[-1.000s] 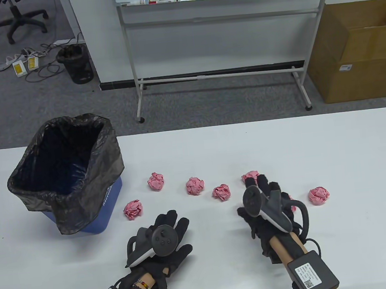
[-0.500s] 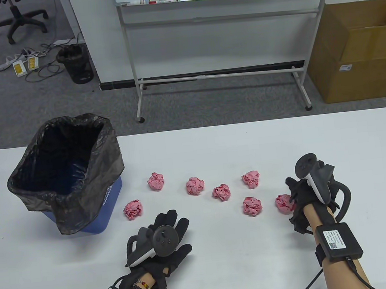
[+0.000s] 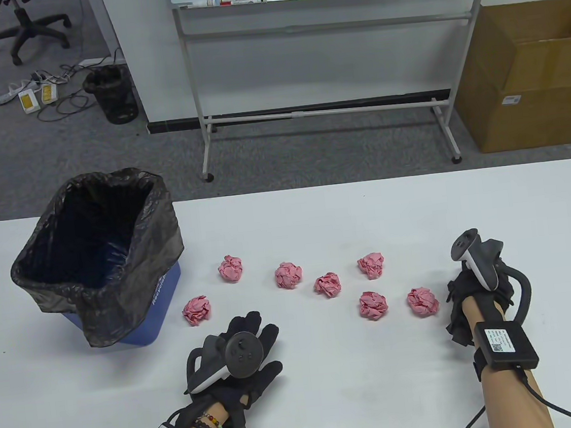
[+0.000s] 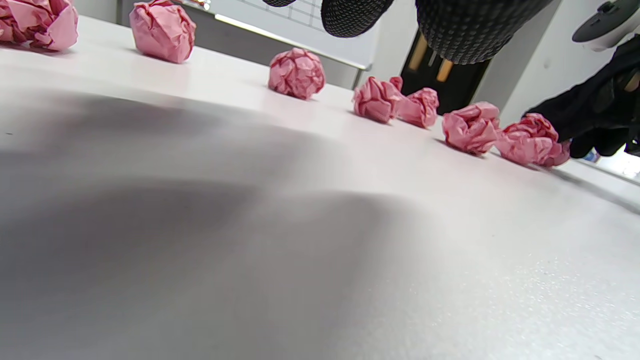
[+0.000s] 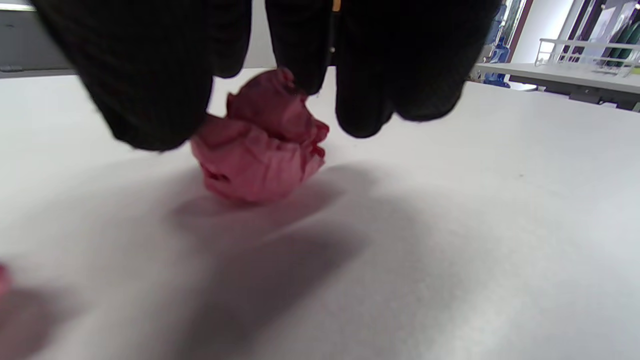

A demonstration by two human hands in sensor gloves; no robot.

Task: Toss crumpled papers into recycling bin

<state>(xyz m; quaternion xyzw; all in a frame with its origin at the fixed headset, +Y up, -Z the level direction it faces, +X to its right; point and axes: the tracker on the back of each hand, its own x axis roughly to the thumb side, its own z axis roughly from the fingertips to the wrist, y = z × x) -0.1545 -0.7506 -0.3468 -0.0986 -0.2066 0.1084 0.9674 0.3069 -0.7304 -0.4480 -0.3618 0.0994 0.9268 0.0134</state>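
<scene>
Near the front edge of the white tabletop (image 3: pixel 336 402), the left hand (image 3: pixel 240 361) rests palm down, fingers spread flat, holding nothing. Toward the right edge, the right hand (image 3: pixel 477 290) hangs fingers down over a crumpled pink paper ball (image 5: pixel 260 150); whether its grip has closed on it cannot be told. Seven more pink paper balls (image 3: pixel 287 275) lie scattered across the tabletop's middle, well apart from each other, with bare tabletop behind them. At the left edge stands the blue recycling bin (image 3: pixel 164 298), lined with a black bag (image 3: pixel 103 279), mouth open upward. Beyond the far edge stand a whiteboard stand (image 3: pixel 326 113) and a cardboard box (image 3: pixel 531 76).
</scene>
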